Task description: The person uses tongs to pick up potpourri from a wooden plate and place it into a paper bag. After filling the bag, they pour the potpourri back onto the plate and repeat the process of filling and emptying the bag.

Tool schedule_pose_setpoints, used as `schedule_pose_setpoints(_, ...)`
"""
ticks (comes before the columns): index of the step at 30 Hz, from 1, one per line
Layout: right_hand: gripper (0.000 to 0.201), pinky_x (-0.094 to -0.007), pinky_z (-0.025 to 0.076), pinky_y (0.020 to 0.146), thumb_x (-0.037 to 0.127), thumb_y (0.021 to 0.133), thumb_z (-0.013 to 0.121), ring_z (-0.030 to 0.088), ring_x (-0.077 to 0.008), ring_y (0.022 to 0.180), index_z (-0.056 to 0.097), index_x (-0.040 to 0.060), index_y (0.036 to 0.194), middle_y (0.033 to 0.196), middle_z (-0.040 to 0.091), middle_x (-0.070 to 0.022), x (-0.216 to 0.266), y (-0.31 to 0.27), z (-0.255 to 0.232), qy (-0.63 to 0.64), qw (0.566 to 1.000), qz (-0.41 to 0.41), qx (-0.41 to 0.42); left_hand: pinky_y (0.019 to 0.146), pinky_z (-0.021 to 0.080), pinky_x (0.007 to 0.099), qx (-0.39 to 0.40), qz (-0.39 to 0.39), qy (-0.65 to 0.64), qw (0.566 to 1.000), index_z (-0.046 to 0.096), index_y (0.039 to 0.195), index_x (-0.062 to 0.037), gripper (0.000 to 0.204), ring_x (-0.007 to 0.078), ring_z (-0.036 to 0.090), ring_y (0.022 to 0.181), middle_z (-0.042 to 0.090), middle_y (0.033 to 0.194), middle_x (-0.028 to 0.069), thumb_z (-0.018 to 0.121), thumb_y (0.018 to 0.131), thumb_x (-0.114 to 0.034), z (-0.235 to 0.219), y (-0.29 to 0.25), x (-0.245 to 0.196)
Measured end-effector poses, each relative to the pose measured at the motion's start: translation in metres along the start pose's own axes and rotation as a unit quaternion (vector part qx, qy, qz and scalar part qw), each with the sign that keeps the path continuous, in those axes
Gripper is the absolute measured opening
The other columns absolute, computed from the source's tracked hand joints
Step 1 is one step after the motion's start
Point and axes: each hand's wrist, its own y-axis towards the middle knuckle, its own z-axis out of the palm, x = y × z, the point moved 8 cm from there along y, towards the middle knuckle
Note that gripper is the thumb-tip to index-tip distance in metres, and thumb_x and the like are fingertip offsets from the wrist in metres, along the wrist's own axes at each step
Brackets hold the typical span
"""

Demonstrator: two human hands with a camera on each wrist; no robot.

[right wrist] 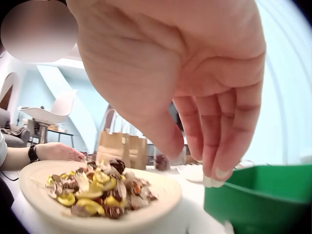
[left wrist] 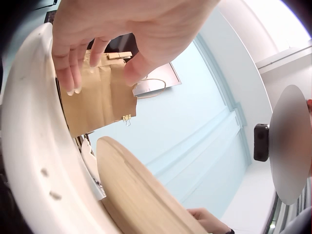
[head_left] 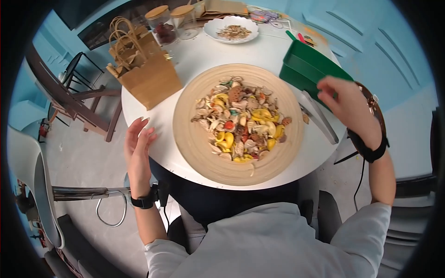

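A wide, round wooden plate bears a heap of mixed dried-looking pieces, shell-like, in beige, brown and yellow with a few red and green bits. To the plate's left, by the table's edge, my left hand is held with loosely bent fingers and nothing in them. My right hand hangs at the near end of a green box. In the right wrist view its fingers droop beside the box's rim, thumb apart from them, with nothing visible between. Metal tongs lie between plate and box.
Kraft paper bags stand at the back left, beside lidded glass jars. A scalloped white dish with brown bits sits at the back. Coloured-handled tools lie behind the box. One loose piece lies near the tongs.
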Motion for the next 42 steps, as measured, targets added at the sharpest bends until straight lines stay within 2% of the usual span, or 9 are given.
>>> schedule_pose_setpoints(3,0.029,-0.0363,0.050,0.070,0.019,0.084,0.070,0.063,-0.0286,0.080,0.060,0.0005,0.104,0.089,0.063,-0.0135,-0.060,-0.047,0.026,0.016,0.996,0.086,0.008,0.088,0.050,0.0302,-0.010,0.017,0.012,1.000,0.048,0.133,-0.0004,0.040,0.0149,0.061,0.098,0.058,0.128,0.0125,0.059,0.098,-0.016,0.013,-0.010,0.001)
schedule_pose_setpoints(7,0.040,-0.0373,0.050,0.076,0.026,0.083,0.073,0.061,-0.0301,0.087,0.058,-0.0005,0.110,0.097,0.060,-0.0141,-0.079,-0.067,0.044,-0.002,0.995,0.099,-0.015,0.075,0.049,0.0252,-0.016,0.069,0.040,0.997,0.050,0.131,0.0006,0.036,0.0106,0.059,0.082,0.062,0.118,0.0103,0.057,0.099,-0.014,0.025,-0.017,0.000)
schedule_pose_setpoints(10,0.046,-0.0395,0.049,0.080,0.034,0.084,0.071,0.060,-0.0322,0.093,0.056,-0.0028,0.107,0.098,0.060,-0.0163,-0.082,-0.072,0.065,-0.013,0.982,0.172,0.081,0.065,0.046,0.0221,-0.067,0.096,0.015,0.993,0.052,0.127,0.0008,0.031,0.0076,0.056,0.071,0.065,0.109,0.0090,0.056,0.099,-0.014,0.013,-0.022,0.004)
schedule_pose_setpoints(16,0.029,-0.0444,0.049,0.075,0.023,0.092,0.062,0.061,-0.0368,0.087,0.053,-0.0013,0.103,0.096,0.061,-0.0194,-0.082,-0.074,0.068,-0.034,0.997,0.066,-0.006,0.044,0.030,0.0165,-0.211,0.161,-0.002,0.964,0.056,0.117,-0.0008,0.023,0.0018,0.041,0.052,0.063,0.088,0.0066,0.054,0.101,-0.017,-0.021,-0.042,0.016)
schedule_pose_setpoints(25,0.024,-0.0409,0.044,0.066,0.020,0.098,0.054,0.059,-0.0357,0.071,0.046,0.0003,0.109,0.076,0.058,-0.0198,-0.092,-0.131,0.046,0.121,0.959,0.241,0.085,0.043,0.027,0.0155,-0.282,0.124,-0.016,0.951,0.057,0.113,-0.0012,0.020,0.0000,0.038,0.051,0.061,0.082,0.0016,0.054,0.101,-0.017,-0.029,-0.054,0.046)
schedule_pose_setpoints(29,0.021,-0.0385,0.043,0.064,0.019,0.098,0.054,0.055,-0.0302,0.066,0.047,0.0005,0.107,0.073,0.055,-0.0181,-0.081,-0.132,0.054,0.130,0.958,0.237,0.096,0.046,0.031,0.0163,-0.268,0.138,-0.032,0.953,0.055,0.115,-0.0021,0.019,0.0022,0.040,0.053,0.055,0.077,-0.0001,0.050,0.101,-0.015,-0.028,-0.062,0.050)
schedule_pose_setpoints(37,0.020,-0.0450,0.045,0.059,0.014,0.095,0.059,0.061,-0.0428,0.068,0.048,0.0016,0.104,0.074,0.062,-0.0228,-0.063,-0.131,0.055,0.059,0.984,0.161,0.056,0.052,0.038,0.0206,-0.248,0.165,-0.086,0.951,0.052,0.115,-0.0032,0.018,0.0088,0.044,0.055,0.054,0.081,0.0045,0.047,0.102,-0.015,-0.044,-0.063,0.064)
schedule_pose_setpoints(40,0.018,-0.0413,0.045,0.060,0.014,0.096,0.058,0.061,-0.0369,0.065,0.049,0.0015,0.104,0.075,0.061,-0.0206,-0.069,-0.138,0.057,0.092,0.977,0.181,0.061,0.048,0.036,0.0203,-0.256,0.166,-0.102,0.947,0.052,0.109,-0.0031,0.015,0.0087,0.045,0.054,0.055,0.085,0.0064,0.046,0.102,-0.015,-0.038,-0.063,0.055)
schedule_pose_setpoints(42,0.015,-0.0330,0.044,0.059,0.013,0.097,0.055,0.057,-0.0214,0.062,0.050,0.0010,0.104,0.074,0.060,-0.0127,-0.080,-0.145,0.059,0.159,0.961,0.221,0.043,0.046,0.036,0.0202,-0.272,0.160,-0.118,0.941,0.051,0.105,-0.0032,0.014,0.0087,0.045,0.053,0.056,0.087,0.0073,0.046,0.103,-0.016,-0.041,-0.063,0.057)
